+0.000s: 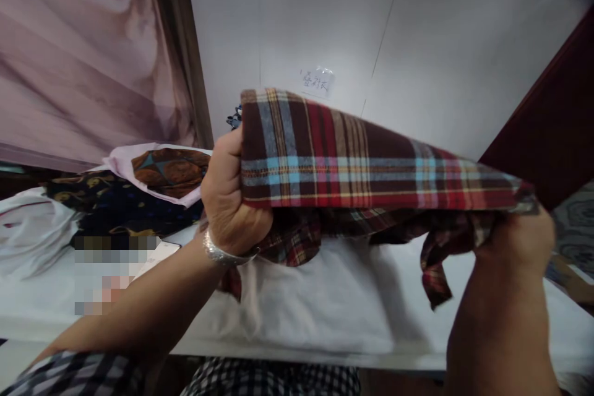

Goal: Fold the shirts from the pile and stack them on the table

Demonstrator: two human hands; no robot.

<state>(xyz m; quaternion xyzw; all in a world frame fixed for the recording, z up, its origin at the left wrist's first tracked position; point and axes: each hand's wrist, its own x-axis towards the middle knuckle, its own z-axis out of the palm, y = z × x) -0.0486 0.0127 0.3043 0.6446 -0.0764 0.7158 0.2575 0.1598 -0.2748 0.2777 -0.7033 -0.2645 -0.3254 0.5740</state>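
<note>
A plaid shirt (343, 161) in brown, red, light blue and tan is stretched between my hands, raised above the white-covered table. My left hand (229, 189), with a silver bracelet (225, 252) at its wrist, is closed around the shirt's left end. At the right end, my right hand (520, 235) grips the cloth; its fingers are partly hidden and dim. Folds of the same fabric hang below the taut band, and a loose strip dangles near my right hand.
On the left of the table (297, 309) lie several garments: a white one (37, 229), a dark patterned one (125, 204) and a pink-edged brown one (171, 170). A pink curtain (93, 43) hangs behind them. A paper note (318, 79) is on the white wall.
</note>
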